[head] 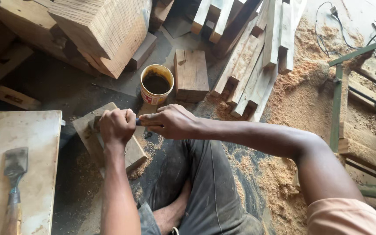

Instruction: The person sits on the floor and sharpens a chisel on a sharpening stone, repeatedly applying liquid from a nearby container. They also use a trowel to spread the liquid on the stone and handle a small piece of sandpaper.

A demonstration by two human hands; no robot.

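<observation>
The left hand (117, 126) and the right hand (170, 122) were both closed tight around a blue-handled tool (138, 122) pressed onto a wooden block (132, 153) on the floor beside the person's knee, sawdust (141, 170) already scattered around it, the block looking only partly worked.

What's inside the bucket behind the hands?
The bucket holds a dark brown liquid, filling it partway up the pale inner wall. The surface is opaque, so anything below it and the bottom cannot be seen. Nothing sticks out of it.
</observation>
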